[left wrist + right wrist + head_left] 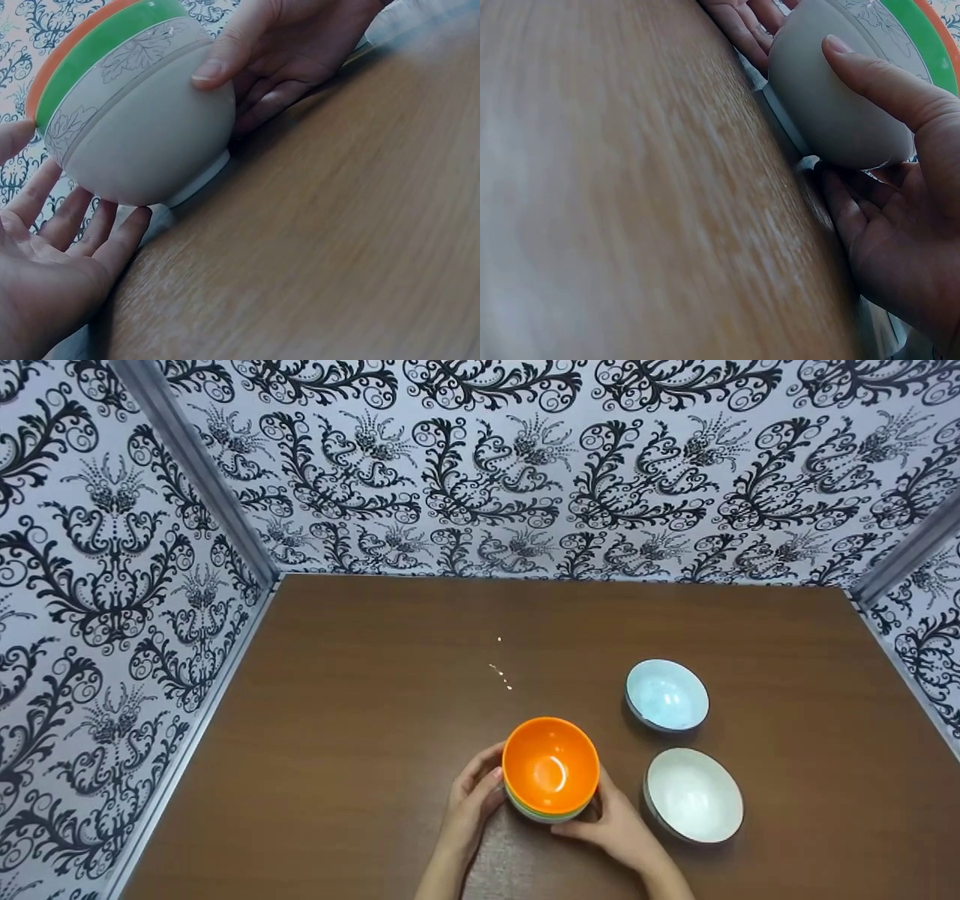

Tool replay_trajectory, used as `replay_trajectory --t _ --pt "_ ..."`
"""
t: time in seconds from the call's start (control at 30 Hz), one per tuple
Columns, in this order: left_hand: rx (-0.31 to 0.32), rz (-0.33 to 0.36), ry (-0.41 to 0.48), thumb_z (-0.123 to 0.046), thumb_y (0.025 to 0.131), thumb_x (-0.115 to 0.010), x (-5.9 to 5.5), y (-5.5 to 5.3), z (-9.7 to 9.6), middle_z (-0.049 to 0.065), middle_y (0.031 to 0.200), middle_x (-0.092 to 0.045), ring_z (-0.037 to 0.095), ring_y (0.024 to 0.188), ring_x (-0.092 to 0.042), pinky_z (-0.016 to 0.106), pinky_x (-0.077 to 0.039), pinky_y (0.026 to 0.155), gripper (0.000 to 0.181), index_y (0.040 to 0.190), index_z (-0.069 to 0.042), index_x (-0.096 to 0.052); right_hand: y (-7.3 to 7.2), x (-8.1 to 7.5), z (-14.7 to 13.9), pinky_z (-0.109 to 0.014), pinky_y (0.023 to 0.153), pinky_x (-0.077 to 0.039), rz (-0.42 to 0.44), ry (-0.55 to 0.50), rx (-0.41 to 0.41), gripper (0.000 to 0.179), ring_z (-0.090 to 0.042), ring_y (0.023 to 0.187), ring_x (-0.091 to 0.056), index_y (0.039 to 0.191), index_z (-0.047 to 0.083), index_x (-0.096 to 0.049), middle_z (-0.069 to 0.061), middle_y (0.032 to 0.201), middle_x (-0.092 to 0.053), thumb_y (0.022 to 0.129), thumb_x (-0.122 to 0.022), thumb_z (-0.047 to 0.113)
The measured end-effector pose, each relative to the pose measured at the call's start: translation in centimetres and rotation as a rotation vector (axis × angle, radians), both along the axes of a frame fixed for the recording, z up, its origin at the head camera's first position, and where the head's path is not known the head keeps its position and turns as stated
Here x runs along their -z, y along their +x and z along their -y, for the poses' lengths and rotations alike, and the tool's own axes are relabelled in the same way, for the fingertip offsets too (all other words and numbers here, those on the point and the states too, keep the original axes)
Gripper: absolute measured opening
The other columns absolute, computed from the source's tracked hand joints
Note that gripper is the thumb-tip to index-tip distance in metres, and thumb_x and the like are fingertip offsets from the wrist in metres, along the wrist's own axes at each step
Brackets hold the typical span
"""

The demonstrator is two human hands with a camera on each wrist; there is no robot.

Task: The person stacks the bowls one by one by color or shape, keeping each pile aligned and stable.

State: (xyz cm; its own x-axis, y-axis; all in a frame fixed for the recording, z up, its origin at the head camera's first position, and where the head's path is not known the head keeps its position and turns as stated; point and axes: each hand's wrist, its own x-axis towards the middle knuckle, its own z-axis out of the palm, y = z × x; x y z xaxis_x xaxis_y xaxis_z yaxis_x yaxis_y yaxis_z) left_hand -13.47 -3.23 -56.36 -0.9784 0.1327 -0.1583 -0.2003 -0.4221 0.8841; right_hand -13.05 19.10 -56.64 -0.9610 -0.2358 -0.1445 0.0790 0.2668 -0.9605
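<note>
Between both hands stands a stack of nested bowls: an orange bowl [551, 765] on top, a green bowl [97, 58] under it, and a white bowl [157, 124] with grey leaf outlines at the bottom. My left hand [469, 802] holds the stack's left side, thumb up by the rim and fingertips against the white bowl's underside in the left wrist view. On the other side my right hand [615, 825] grips it. The right wrist view shows that thumb pressed on the white bowl's wall, the other fingers low around its base, close over the table.
Right of the stack are a light blue bowl [667, 695] and, nearer me, a white-lined bowl [694, 795]. The brown wooden table [360, 682] has small pale marks [501, 673] near its middle. Black-and-white patterned panels [487, 472] enclose its back and sides.
</note>
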Motion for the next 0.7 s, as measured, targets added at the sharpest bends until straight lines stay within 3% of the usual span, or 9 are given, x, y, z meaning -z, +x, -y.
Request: replay_trajectory --t 0.2,0.7 --pt "-0.003 -0.017 0.006 -0.012 0.1 -0.055 0.2 0.09 0.09 0.015 0.143 -0.054 0.012 0.121 -0.06 0.029 -0.054 0.098 0.05 0.144 0.007 -0.044 0.02 -0.18 -0.05 -0.013 0.112 -0.031 0.014 0.04 -0.003 0.106 0.004 0.137 -0.041 0.156 0.021 -0.026 -0.001 0.157 -0.042 0.071 -0.09 0.02" --pt "0.0 -0.026 0.002 -0.013 0.099 -0.056 0.35 0.16 0.09 0.015 0.144 -0.054 0.011 0.122 -0.059 0.029 -0.053 0.099 0.051 0.145 0.007 -0.044 0.0 -0.14 -0.14 -0.013 0.111 -0.03 0.001 0.027 -0.005 0.105 0.005 0.136 -0.041 0.156 0.02 -0.026 -0.002 0.157 -0.041 0.072 -0.09 0.018"
